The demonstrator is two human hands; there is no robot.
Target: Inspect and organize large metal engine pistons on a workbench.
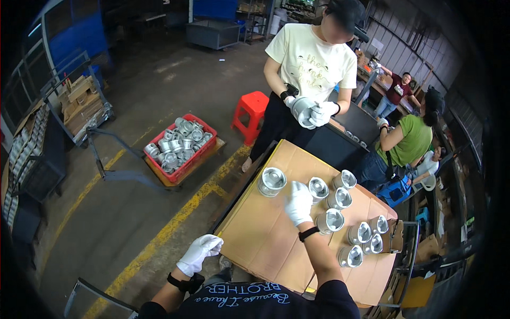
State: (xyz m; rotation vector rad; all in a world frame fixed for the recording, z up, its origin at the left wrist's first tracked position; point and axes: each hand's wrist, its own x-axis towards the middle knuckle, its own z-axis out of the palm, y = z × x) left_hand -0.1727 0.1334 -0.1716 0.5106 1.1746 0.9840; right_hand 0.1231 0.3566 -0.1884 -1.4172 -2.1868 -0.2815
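Note:
My right hand [298, 204], in a white glove, is over the cardboard-covered table [260, 234], close beside a silver metal piston [318, 188]. Its fingers are blurred, so I cannot see whether they touch that piston. Another piston [272, 182] stands upright to the left of this hand. Right of it are several more, among them a piston [330, 220] near my wrist. At the table's near left edge my gloved left hand [199, 254] hangs with its fingers curled together and nothing visible in them.
Across the table a co-worker holds a piston [304, 111] in gloved hands. A red crate [180, 151] full of pistons sits low to the left, with a red stool [251, 114] beyond it. Another person in green [406, 141] works at the right. A cart frame [114, 170] stands left of the crate.

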